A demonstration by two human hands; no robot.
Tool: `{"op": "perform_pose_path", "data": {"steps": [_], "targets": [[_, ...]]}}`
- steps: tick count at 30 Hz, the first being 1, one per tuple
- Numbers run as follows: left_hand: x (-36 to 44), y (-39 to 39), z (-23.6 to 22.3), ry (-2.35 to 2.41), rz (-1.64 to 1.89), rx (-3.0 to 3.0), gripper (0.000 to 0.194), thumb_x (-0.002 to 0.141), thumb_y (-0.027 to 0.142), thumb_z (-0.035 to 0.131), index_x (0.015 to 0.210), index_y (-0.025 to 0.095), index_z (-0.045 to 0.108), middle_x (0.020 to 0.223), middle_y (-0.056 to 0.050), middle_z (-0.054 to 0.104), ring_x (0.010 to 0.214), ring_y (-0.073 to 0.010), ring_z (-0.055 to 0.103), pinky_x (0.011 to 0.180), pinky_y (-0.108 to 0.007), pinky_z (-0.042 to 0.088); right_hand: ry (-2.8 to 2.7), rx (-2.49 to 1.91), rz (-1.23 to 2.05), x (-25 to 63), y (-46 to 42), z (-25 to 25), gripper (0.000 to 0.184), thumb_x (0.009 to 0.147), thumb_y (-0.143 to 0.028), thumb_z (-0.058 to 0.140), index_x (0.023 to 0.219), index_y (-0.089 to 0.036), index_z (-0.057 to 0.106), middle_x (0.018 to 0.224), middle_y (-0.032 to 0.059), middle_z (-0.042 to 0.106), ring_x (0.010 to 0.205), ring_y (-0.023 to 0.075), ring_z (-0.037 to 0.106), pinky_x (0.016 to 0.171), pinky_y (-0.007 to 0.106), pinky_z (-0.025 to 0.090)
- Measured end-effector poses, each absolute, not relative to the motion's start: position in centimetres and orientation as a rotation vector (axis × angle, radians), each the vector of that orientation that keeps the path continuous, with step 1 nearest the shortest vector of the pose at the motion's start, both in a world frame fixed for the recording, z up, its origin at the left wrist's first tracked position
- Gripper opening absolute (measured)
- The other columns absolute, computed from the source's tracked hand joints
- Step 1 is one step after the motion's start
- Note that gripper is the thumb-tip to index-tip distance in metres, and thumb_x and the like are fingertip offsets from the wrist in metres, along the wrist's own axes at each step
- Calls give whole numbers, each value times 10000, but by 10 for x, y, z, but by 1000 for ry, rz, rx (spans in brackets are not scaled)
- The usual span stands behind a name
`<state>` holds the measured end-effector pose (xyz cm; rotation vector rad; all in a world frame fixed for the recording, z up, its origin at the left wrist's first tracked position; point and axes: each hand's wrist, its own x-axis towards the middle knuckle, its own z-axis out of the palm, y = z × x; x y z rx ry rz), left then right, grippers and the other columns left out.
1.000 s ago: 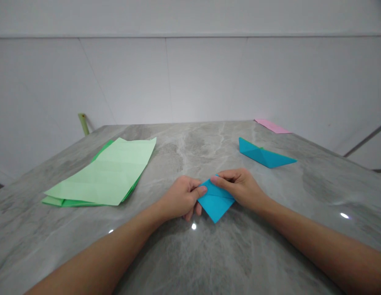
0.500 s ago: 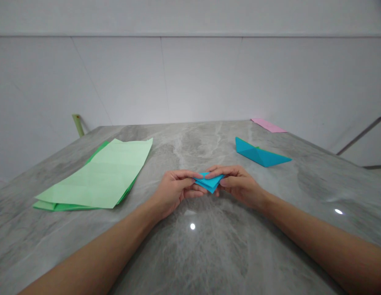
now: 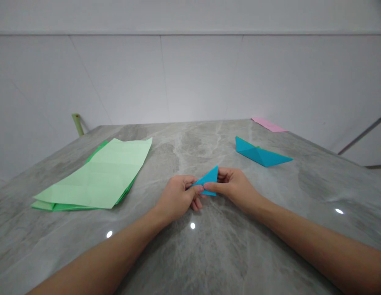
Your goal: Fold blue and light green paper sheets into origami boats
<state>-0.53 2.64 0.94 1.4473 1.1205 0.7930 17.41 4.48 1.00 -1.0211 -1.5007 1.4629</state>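
Note:
A folded blue paper triangle (image 3: 208, 179) is lifted a little above the stone table, pinched between both hands. My left hand (image 3: 178, 197) grips its left corner with thumb and fingers. My right hand (image 3: 231, 185) holds its lower right side, thumb across the front. A finished-looking blue paper boat shape (image 3: 259, 153) lies to the right and farther off, apart from both hands. Much of the triangle's lower part is hidden behind my fingers.
A stack of light green folded paper sheets (image 3: 98, 176) lies on the left of the grey marble table (image 3: 190, 254). A pink paper strip (image 3: 269, 124) sits at the far edge. A green post (image 3: 77, 124) stands beyond the far left corner, with a white wall behind.
The blue paper has gone from a flat, pressed shape to a narrower triangle standing point-up between my hands. My hands have moved slightly apart and lower.

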Motion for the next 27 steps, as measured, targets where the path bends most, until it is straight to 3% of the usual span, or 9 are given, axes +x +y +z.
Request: {"op": "perform_pose_path", "data": {"steps": [3, 8, 12, 18, 20, 24, 27], "targets": [[-5, 24, 14, 1139, 718, 1439, 200, 847, 233, 536, 694, 135, 619, 447, 7, 597, 370, -104, 553, 400, -185, 445, -1536, -1084, 1391, 175, 45, 11, 272, 663, -404, 785, 659, -151, 682, 668, 22, 681, 602, 134, 585, 617, 277, 471], [-3, 21, 17, 1076, 632, 1339, 194, 830, 256, 558, 695, 128, 615, 531, -11, 638, 444, -121, 623, 463, -216, 516, -1490, -1109, 1296, 175, 45, 11, 476, 763, -560, 652, 522, -154, 586, 508, -8, 547, 494, 103, 477, 520, 255, 413], [-3, 18, 12, 1011, 637, 1351, 220, 807, 338, 587, 707, 142, 586, 585, -12, 655, 428, -120, 612, 431, -213, 486, -1588, -1076, 1234, 173, 43, 10, 491, 795, -547, 627, 506, -161, 530, 490, -30, 481, 477, 84, 415, 481, 233, 350], [-3, 12, 13, 1107, 693, 1500, 294, 833, 346, 510, 614, 167, 588, 406, 22, 531, 326, -103, 485, 391, -207, 385, -1681, -978, 1389, 174, 42, 12, 345, 683, -461, 778, 662, -163, 605, 605, -10, 615, 547, 113, 527, 542, 240, 431], [-2, 11, 18, 1127, 688, 1528, 288, 832, 329, 502, 606, 175, 595, 384, 34, 508, 312, -100, 452, 385, -209, 360, -1691, -992, 1354, 174, 41, 13, 375, 732, -507, 726, 637, -163, 609, 565, -2, 612, 508, 113, 526, 509, 239, 421], [0, 9, 24, 1150, 678, 1585, 309, 836, 309, 502, 563, 184, 574, 354, 52, 464, 290, -84, 392, 375, -206, 306, -1678, -1100, 1260, 174, 40, 12, 607, 886, -611, 458, 466, -177, 516, 406, 11, 524, 386, 105, 474, 415, 234, 357], [0, 11, 19, 1183, 697, 1551, 302, 840, 311, 494, 581, 180, 577, 356, 45, 477, 297, -93, 423, 383, -206, 334, -1682, -1066, 1297, 173, 41, 11, 576, 874, -612, 478, 507, -172, 533, 445, 7, 553, 409, 98, 496, 440, 223, 391]]}}
